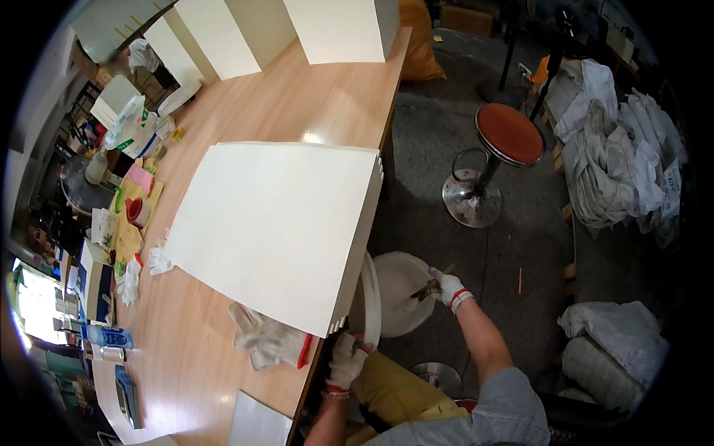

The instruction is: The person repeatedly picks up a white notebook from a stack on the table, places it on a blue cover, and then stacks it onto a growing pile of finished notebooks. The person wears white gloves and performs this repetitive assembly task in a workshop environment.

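Note:
A white work glove covers my right hand [449, 290], which is closed on a dark brown, brush-like tool [424, 291]. Its lower end reaches into a whitish bucket [401, 320] beside the table. My left hand [346, 363], gloved too, is closed at the lower rim of a white, round-edged container [370, 305] standing between the bucket and the table edge. Just above that hand, a thick stack of large white sheets [275, 230] lies along the table edge. A pair of white gloves with red cuffs [271, 338] lies partly against the stack.
Folded white boards [338, 30] stand on the far end of the wooden table [178, 320]. Along its left side are gloves, a bottle [108, 337] and small items. To the right are a red-topped stool [509, 134] and piles of pale sacks [617, 163]. Another person [145, 59] is far left.

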`<state>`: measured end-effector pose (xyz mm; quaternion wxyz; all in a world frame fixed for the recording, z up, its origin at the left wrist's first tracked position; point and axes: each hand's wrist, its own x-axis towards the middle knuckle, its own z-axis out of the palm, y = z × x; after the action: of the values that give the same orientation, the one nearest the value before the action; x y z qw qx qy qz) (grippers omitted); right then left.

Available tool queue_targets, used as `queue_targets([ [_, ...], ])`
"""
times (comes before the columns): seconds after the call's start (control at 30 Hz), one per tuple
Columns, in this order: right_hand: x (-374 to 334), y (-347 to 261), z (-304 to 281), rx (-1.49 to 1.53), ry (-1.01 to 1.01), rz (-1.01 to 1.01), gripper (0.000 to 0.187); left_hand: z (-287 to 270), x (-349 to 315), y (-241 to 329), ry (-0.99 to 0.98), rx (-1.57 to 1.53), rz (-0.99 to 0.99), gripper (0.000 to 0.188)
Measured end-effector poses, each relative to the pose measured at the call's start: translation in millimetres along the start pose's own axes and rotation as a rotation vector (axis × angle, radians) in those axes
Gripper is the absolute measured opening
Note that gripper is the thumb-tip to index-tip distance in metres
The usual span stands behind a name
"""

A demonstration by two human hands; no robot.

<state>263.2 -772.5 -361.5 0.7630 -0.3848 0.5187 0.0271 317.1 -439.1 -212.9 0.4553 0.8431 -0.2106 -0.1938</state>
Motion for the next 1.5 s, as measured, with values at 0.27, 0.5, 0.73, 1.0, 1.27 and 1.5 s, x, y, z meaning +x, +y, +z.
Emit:
queue_targets([
  [0.27, -27.4, 18.7, -28.8, 0.183, -0.249, 0.05, 0.039, 13.1, 6.3, -2.7, 0.002, -0.064, -0.006, 0.024],
  [0.5, -68.0, 17.5, -111.4, 0.634, -0.039, -0.045, 0.023, 59.2, 33.7, 5.1, -0.178, 0.346, 0.172, 0.023],
  [0.73, -127.8, 8.3, -127.6, 0.848, -0.015, -0.203, 0.029, 167.9, 51.8, -107.2, -0.488, 0.686, 0.24, 0.033],
  [1.0, -125.8, -36.0, -8.9, 0.671, -0.385, -0.58, 0.028, 127.1, 17.4, -19.3, -0.362, 0.804, 0.48, 0.05],
  [1.27, -144.4, -135.5, 81.8, 0.503, -0.52, -0.919, 0.019, -51.4, -31.4, 121.6, -0.364, 0.063, 0.6, 0.06],
  [1.5, -195.8, -129.9, 92.8, 0.049, -0.351, -1.268, 0.013, -149.0, 20.4, 176.7, 0.475, 0.185, 0.463, 0.042],
])
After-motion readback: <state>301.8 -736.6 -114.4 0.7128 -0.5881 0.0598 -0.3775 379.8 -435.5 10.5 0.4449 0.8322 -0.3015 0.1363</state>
